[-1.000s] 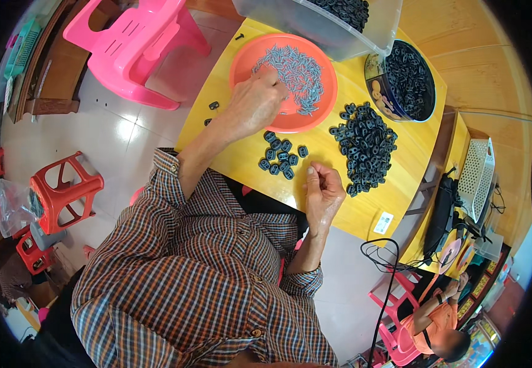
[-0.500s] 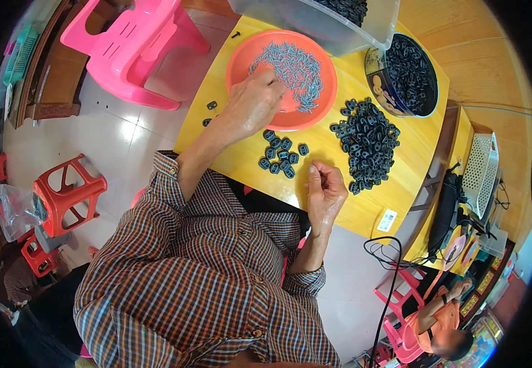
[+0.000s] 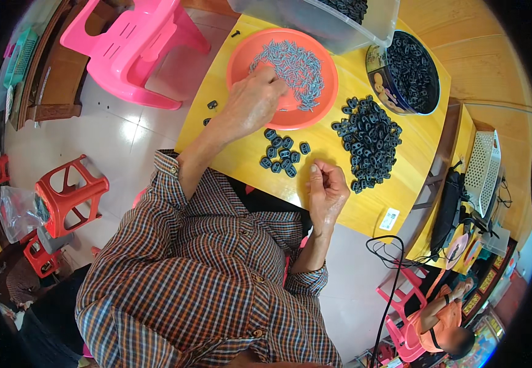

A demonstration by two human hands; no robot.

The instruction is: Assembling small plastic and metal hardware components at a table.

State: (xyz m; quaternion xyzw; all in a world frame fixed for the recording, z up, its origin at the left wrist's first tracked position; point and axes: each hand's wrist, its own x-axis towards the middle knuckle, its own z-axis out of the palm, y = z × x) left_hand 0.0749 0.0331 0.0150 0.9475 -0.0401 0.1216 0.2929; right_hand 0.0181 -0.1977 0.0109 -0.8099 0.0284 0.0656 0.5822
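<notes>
Left hand: left hand (image 3: 254,103) over the left part of the orange basin (image 3: 329,101), back of hand up, fingers bent down and in; tips hidden, cannot tell what they grip
Right hand: right hand (image 3: 329,190) at the near table edge, fingers curled, thumb close to the index finger; cannot tell if anything small is pinched
Screws: silver-grey screws (image 3: 300,70) spread loose inside the basin, just beyond the left hand
Small cluster: black two-hole parts (image 3: 284,153) on the yellow tabletop (image 3: 229,161), between the hands, near the basin
Big heap: heap of similar black parts (image 3: 370,144), right of the basin
Containers: round tin (image 3: 379,80) of black parts at far right; translucent bin (image 3: 321,30) behind the basin, black parts inside too
</notes>
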